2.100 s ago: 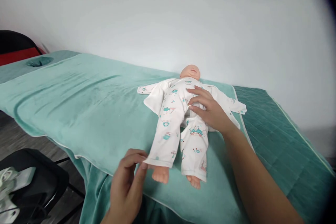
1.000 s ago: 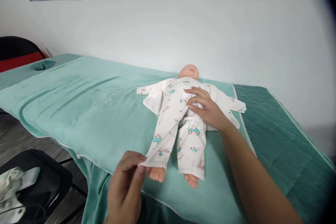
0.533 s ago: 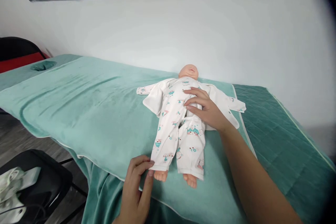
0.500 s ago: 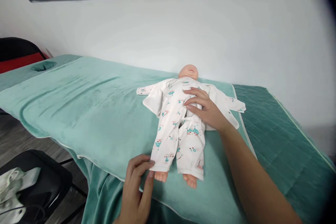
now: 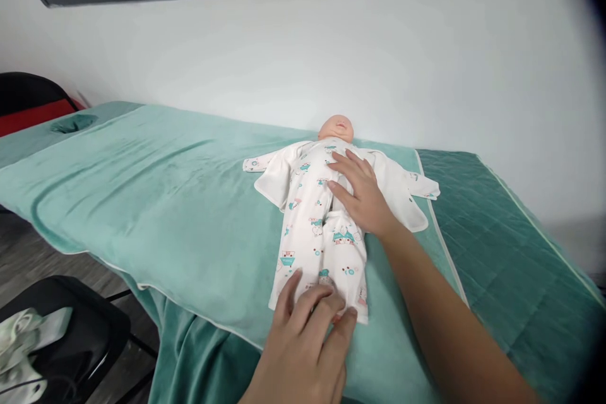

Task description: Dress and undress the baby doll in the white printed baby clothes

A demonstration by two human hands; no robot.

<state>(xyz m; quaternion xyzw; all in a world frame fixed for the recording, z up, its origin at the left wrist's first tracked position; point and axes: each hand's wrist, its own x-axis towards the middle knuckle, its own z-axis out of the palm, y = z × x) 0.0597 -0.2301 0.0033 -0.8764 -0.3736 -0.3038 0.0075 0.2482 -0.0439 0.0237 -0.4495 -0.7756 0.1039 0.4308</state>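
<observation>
The left hand point(image 5: 305, 344) has just let go of the outer hem point(image 5: 273, 300) and crossed towards the other leg's cuff point(image 5: 362, 315), so work on that first hem seems paused, its edge lying flat. Its fingers are fanned over both lower legs; whether thumb and finger pinch anything, I can't tell. The right hand point(image 5: 362, 199) lies loosely spread over the doll's point(image 5: 337, 128) middle. The doll lies face up on the green sheet point(image 5: 189, 214), head towards the wall point(image 5: 213, 57). Its clothes point(image 5: 303, 227) bear teal-and-pink cartoons; no brand or lettering is legible.

Possibly care-training room, massage table point(image 5: 28, 144), baby doll point(image 5: 336, 129)
</observation>
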